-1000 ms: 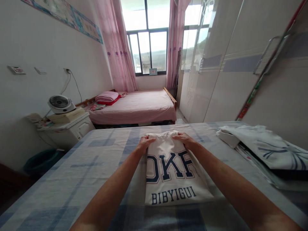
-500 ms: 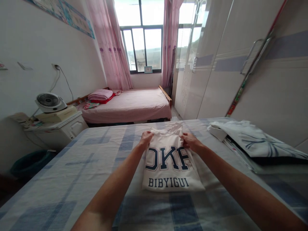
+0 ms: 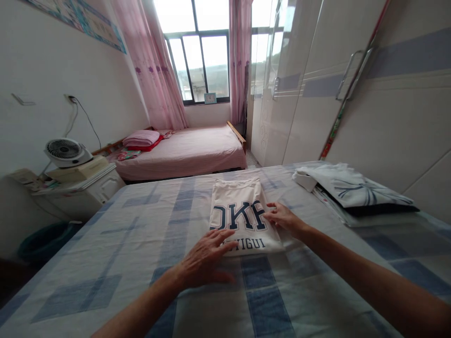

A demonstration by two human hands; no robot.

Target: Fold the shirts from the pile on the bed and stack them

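Note:
A folded white T-shirt (image 3: 243, 192) with large dark letters lies flat on the blue-and-white bedsheet (image 3: 141, 244) in the head view. Over the shirt's lower left corner is my left hand (image 3: 207, 256), fingers spread and the thumb apart, covering part of the lower line of print. My right hand (image 3: 283, 218) is at the shirt's right edge, its fingers stretched toward the letters and apart. Neither hand grips the cloth. Whether the fingertips touch it or hover just above, I cannot tell.
A stack of folded clothes (image 3: 355, 188) lies on the bed to the right. Beyond stands a second bed (image 3: 197, 150) with pink bedding. A fan (image 3: 66, 151) sits on a white cabinet (image 3: 102, 185) at left, above a dark green basin (image 3: 45, 241). Wardrobe doors (image 3: 317, 108) line the right.
Both hands have let go of the shirt's upper sides. My left hand has come down toward me to the lower left corner; my right has moved slightly down. The camera view has shifted a little.

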